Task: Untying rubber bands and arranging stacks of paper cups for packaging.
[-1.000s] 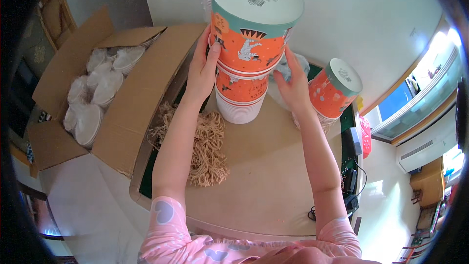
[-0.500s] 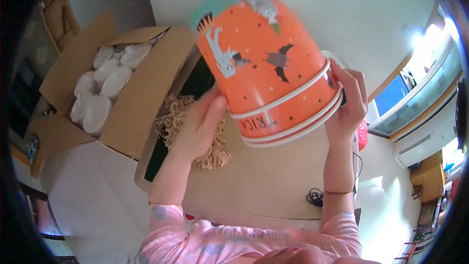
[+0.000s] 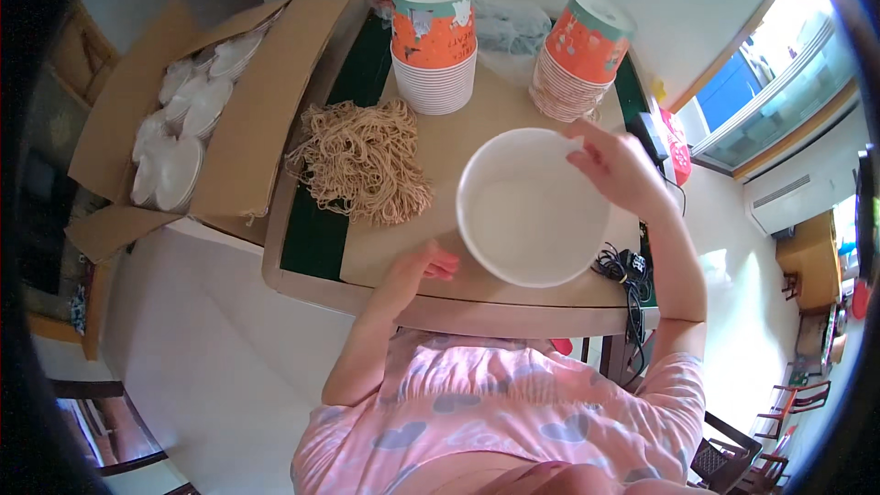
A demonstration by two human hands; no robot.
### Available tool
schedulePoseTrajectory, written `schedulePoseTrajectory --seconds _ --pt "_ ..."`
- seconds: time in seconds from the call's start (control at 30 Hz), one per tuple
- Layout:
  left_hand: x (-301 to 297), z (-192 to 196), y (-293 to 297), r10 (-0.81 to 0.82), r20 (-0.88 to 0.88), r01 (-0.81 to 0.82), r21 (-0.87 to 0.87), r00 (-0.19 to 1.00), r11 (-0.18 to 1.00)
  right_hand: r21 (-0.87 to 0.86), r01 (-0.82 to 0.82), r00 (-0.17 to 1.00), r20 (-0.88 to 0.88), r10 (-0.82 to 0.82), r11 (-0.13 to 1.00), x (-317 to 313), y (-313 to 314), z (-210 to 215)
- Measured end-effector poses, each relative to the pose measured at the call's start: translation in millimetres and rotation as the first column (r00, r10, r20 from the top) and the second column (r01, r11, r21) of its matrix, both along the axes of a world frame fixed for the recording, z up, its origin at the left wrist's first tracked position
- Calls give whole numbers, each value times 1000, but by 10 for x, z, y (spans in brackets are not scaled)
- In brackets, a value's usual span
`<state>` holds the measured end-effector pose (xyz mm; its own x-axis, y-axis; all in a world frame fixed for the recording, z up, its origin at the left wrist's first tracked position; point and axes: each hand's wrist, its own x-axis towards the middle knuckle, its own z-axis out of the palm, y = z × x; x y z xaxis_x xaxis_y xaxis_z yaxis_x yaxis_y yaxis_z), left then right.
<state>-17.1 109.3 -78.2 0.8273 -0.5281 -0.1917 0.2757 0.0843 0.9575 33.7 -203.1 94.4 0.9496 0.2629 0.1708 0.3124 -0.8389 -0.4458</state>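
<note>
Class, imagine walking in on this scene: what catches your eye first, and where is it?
The big white paper bowl at centre, open side up, held at its far rim by the right hand, left hand near its side. Behind it lie a heap of dry noodles and two orange bowl stacks.

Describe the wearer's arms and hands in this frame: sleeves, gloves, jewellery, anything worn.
Both hands are bare: no gloves on the left hand or the right hand, and no rings, watch or bracelet visible. The forearms are uncovered. Short sleeves end above the elbows; they belong to a pale pink top with a grey-blue heart pattern.
</note>
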Motion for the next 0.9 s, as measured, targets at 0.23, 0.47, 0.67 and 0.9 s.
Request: schedulePoseTrajectory --seconds 0.23,0.47,0.67,0.9 --pt "-1 282 47 97 114 -98 5 989 995 481 55 982 135 -135 875 12 -206 446" --pt "274 671 -105 196 335 -193 -43 922 980 412 167 884 340 -321 896 469 52 499" --pt "403 495 -128 226 323 -252 42 919 967 246 103 951 259 -167 964 1019 16 -111" --pt "749 397 -239 313 234 -359 190 921 914 135 187 982 -22 -185 973 1333 1 -825"
